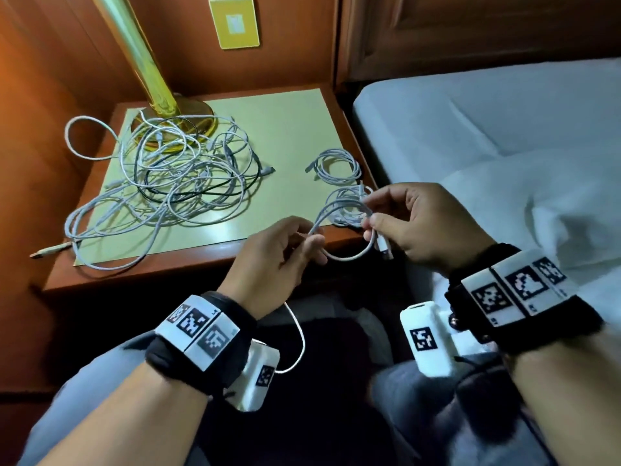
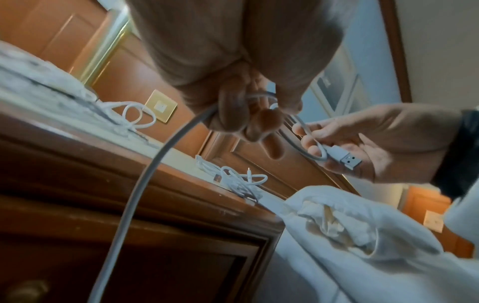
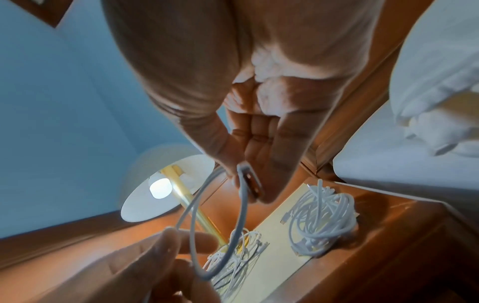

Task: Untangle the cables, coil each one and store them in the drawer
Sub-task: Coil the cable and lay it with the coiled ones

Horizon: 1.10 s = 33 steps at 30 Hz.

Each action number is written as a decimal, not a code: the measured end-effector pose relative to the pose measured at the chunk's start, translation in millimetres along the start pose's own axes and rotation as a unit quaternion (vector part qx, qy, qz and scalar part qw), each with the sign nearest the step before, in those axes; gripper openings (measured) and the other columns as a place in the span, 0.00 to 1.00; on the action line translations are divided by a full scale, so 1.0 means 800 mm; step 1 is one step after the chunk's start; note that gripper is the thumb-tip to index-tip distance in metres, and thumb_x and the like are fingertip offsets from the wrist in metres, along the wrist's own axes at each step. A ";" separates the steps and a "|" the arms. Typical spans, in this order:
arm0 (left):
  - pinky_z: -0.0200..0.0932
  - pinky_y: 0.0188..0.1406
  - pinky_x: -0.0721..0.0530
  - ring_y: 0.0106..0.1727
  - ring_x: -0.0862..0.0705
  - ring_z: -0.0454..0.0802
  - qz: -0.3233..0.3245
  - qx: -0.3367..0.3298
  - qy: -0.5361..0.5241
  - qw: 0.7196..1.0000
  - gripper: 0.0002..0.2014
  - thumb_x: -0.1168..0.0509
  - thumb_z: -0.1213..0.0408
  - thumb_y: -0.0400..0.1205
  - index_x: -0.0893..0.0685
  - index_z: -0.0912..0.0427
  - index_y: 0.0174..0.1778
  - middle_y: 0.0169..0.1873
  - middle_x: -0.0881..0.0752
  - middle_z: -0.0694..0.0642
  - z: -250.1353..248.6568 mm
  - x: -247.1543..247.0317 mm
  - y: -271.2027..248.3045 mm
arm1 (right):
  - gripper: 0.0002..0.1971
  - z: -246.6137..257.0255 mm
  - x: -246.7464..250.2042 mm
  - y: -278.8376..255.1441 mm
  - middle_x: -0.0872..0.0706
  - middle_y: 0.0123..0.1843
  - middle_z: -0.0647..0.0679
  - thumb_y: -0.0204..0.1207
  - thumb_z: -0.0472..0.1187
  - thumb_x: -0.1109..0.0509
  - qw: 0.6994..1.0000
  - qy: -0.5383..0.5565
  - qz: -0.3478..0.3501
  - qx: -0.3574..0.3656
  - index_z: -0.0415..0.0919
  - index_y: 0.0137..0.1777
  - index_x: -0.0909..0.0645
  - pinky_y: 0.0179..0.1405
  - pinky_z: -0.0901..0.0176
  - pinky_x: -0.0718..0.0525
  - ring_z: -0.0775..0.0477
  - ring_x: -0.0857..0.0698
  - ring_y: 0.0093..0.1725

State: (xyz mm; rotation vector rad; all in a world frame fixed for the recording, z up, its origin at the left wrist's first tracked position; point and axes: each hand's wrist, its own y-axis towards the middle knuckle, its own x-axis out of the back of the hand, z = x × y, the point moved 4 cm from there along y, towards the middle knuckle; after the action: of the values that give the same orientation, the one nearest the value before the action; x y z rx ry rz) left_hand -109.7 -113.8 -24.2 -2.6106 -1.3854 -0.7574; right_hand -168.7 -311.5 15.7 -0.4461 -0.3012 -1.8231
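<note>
A white cable (image 1: 346, 255) is looped between both hands in front of the nightstand. My left hand (image 1: 295, 245) grips the loop (image 2: 256, 98) with curled fingers, and the cable's tail (image 2: 145, 180) hangs down past the wrist. My right hand (image 1: 379, 213) pinches the loop near its USB plug (image 2: 343, 158) (image 3: 250, 180). A big tangle of white and dark cables (image 1: 174, 183) lies on the nightstand's left half. Two coiled white cables (image 1: 339, 166) (image 3: 324, 217) sit near its right edge. The nightstand's front (image 2: 129, 256) shows a knob; no open drawer is in view.
A brass lamp (image 1: 161, 95) stands at the back left of the nightstand top (image 1: 285, 129), partly under the tangle. One cable end (image 1: 50, 250) hangs over the left edge. A bed with white sheets (image 1: 504, 146) lies to the right. Wood panelling runs behind.
</note>
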 end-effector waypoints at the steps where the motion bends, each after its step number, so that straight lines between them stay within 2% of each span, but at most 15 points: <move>1: 0.45 0.29 0.20 0.25 0.21 0.49 0.009 0.014 -0.026 1.000 0.07 0.36 0.54 0.87 0.17 0.52 0.54 0.39 0.08 0.50 0.001 -0.001 0.003 | 0.09 -0.002 0.004 0.003 0.07 0.39 0.49 0.77 0.30 0.27 1.000 0.013 -0.015 -0.006 0.46 0.50 0.13 0.52 0.54 0.11 0.51 0.07 0.39; 3: 0.45 0.28 0.23 0.27 0.21 0.56 -0.002 0.031 -0.086 0.996 0.08 0.34 0.52 0.86 0.15 0.51 0.52 0.40 0.09 0.61 0.001 0.003 0.008 | 0.08 -0.006 0.011 0.005 0.07 0.39 0.49 0.76 0.29 0.26 0.999 0.025 -0.029 -0.021 0.43 0.51 0.13 0.54 0.50 0.10 0.51 0.07 0.39; 4: 0.44 0.27 0.24 0.27 0.22 0.56 -0.010 0.046 -0.115 0.992 0.09 0.32 0.51 0.84 0.14 0.52 0.52 0.39 0.11 0.67 0.002 0.006 0.009 | 0.08 -0.006 0.011 0.005 0.06 0.39 0.48 0.76 0.29 0.26 0.999 0.025 -0.026 -0.027 0.42 0.51 0.12 0.55 0.48 0.10 0.50 0.07 0.39; 6: 0.43 0.25 0.26 0.26 0.23 0.54 -0.029 0.078 -0.143 0.986 0.08 0.29 0.52 0.83 0.14 0.52 0.48 0.37 0.13 0.71 0.004 0.011 0.010 | 0.08 -0.008 0.009 0.004 0.06 0.41 0.46 0.76 0.29 0.26 0.998 0.045 -0.009 -0.036 0.42 0.50 0.12 0.57 0.42 0.10 0.46 0.06 0.41; 8: 0.45 0.27 0.25 0.27 0.21 0.55 -0.053 0.090 -0.130 0.986 0.07 0.28 0.53 0.82 0.16 0.49 0.42 0.40 0.10 0.65 0.007 0.014 0.010 | 0.09 -0.008 0.005 0.002 0.06 0.42 0.43 0.76 0.29 0.25 0.997 0.064 0.006 -0.039 0.44 0.50 0.12 0.57 0.39 0.10 0.43 0.06 0.42; 10: 0.44 0.30 0.22 0.29 0.18 0.51 -0.079 0.077 -0.108 0.988 0.07 0.27 0.58 0.82 0.17 0.50 0.39 0.48 0.08 0.51 0.006 0.019 0.008 | 0.10 -0.008 0.003 0.001 0.07 0.42 0.44 0.77 0.30 0.25 0.998 0.048 0.014 -0.026 0.47 0.51 0.11 0.55 0.40 0.10 0.44 0.06 0.42; 13: 0.35 0.39 0.19 0.32 0.18 0.49 -0.088 0.048 -0.032 0.994 0.07 0.26 0.63 0.80 0.16 0.54 0.38 0.54 0.10 0.39 0.003 0.023 0.005 | 0.13 -0.009 0.001 0.000 0.07 0.39 0.49 0.78 0.32 0.25 1.000 0.008 0.017 0.000 0.52 0.54 0.11 0.55 0.44 0.09 0.50 0.07 0.41; 16: 0.35 0.47 0.18 0.38 0.17 0.49 -0.052 -0.008 0.034 0.998 0.08 0.25 0.66 0.79 0.15 0.51 0.38 0.59 0.12 0.39 -0.001 0.024 0.001 | 0.14 -0.014 0.000 0.002 0.06 0.40 0.52 0.78 0.35 0.24 1.000 -0.017 0.011 0.010 0.57 0.54 0.10 0.58 0.48 0.10 0.54 0.07 0.43; 18: 0.36 0.48 0.19 0.42 0.16 0.49 -0.030 -0.038 0.069 0.996 0.08 0.25 0.67 0.79 0.15 0.50 0.38 0.61 0.14 0.40 -0.002 0.026 0.000 | 0.13 -0.014 0.000 0.003 0.06 0.46 0.56 0.77 0.37 0.23 0.998 -0.061 -0.001 0.021 0.56 0.56 0.09 0.62 0.55 0.13 0.61 0.09 0.48; 21: 0.37 0.48 0.18 0.40 0.17 0.50 0.002 -0.056 0.099 0.994 0.06 0.25 0.66 0.79 0.14 0.54 0.39 0.64 0.15 0.42 -0.001 0.023 -0.001 | 0.14 -0.007 -0.006 0.002 0.08 0.54 0.61 0.76 0.37 0.23 0.993 -0.110 -0.008 0.041 0.54 0.57 0.09 0.65 0.68 0.18 0.68 0.12 0.54; 23: 0.36 0.49 0.19 0.40 0.16 0.50 0.015 -0.058 0.100 0.993 0.05 0.25 0.64 0.79 0.14 0.55 0.39 0.64 0.16 0.42 -0.001 0.019 -0.001 | 0.13 -0.003 -0.015 0.001 0.08 0.54 0.60 0.76 0.35 0.23 0.992 -0.109 0.009 0.058 0.53 0.56 0.08 0.65 0.66 0.17 0.66 0.12 0.54; 25: 0.33 0.50 0.20 0.42 0.15 0.46 0.008 -0.061 0.094 0.994 0.04 0.25 0.64 0.80 0.14 0.56 0.43 0.61 0.14 0.40 -0.001 0.017 0.000 | 0.13 -0.001 -0.027 -0.001 0.07 0.51 0.58 0.76 0.34 0.24 0.991 -0.108 0.041 0.070 0.52 0.54 0.08 0.63 0.61 0.14 0.64 0.11 0.52; 27: 0.32 0.48 0.21 0.44 0.15 0.41 -0.008 -0.057 0.090 0.994 0.04 0.26 0.64 0.81 0.15 0.57 0.44 0.51 0.11 0.42 -0.001 0.018 0.001 | 0.14 0.000 -0.035 -0.004 0.07 0.48 0.59 0.75 0.32 0.25 0.990 -0.097 0.075 0.069 0.51 0.54 0.08 0.61 0.59 0.13 0.63 0.10 0.50; 30: 0.31 0.39 0.22 0.37 0.16 0.46 -0.044 -0.039 0.082 0.995 0.08 0.24 0.62 0.79 0.17 0.56 0.41 0.35 0.13 0.46 -0.002 0.020 0.001 | 0.13 -0.001 -0.038 -0.004 0.07 0.46 0.59 0.76 0.32 0.25 0.993 -0.069 0.082 0.057 0.49 0.55 0.08 0.61 0.55 0.12 0.60 0.09 0.49; 33: 0.35 0.36 0.22 0.34 0.18 0.46 -0.061 -0.001 0.071 0.996 0.10 0.22 0.59 0.77 0.19 0.53 0.37 0.31 0.14 0.47 0.003 0.022 0.003 | 0.13 -0.002 -0.038 -0.003 0.06 0.46 0.55 0.77 0.32 0.25 0.995 -0.010 0.099 0.031 0.47 0.56 0.08 0.59 0.52 0.11 0.55 0.08 0.50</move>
State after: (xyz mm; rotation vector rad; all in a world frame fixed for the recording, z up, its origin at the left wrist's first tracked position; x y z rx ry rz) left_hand -98.8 -101.0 -17.9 -2.4378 -1.5123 -0.9391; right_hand -163.9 -285.1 0.3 -0.4351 -0.3145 -1.6128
